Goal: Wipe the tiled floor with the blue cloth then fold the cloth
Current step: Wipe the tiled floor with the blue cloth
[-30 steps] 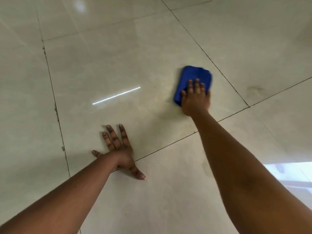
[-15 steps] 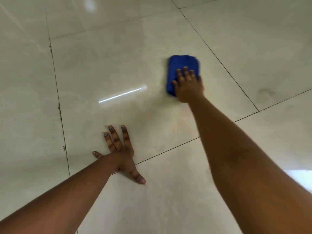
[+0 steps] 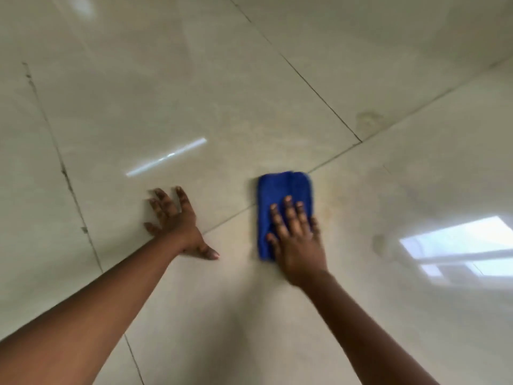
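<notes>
**On the tiled floor: left hand props, right hand presses the cloth**

On the left, the left hand (image 3: 177,220) lies flat on the tiled floor (image 3: 277,87), fingers spread, thumb out to the right, gripping nothing; it sits on the grout line (image 3: 333,159) that runs up to the right; likely a prop taking body weight while the person leans forward; arm comes straight in from the lower-left corner.

Just right of it, apart from it, the blue cloth (image 3: 283,190) lies on the same grout line, bunched into a thick narrow pad, long side pointing away from the person; looks doubled over so it fits under one palm.

The right hand (image 3: 297,240) lies open and flat on the near half of the cloth, fingers together pointing away, pressing down and not pinching it; the far half shows beyond the fingertips; palm contact spreads the push for wiping; forearm comes in from the lower right, nearly straight; edges blurred.

Further right, dull smudges (image 3: 369,120) on the tiles and a window reflection (image 3: 455,245); judged mid-wipe, final fold not started.
</notes>
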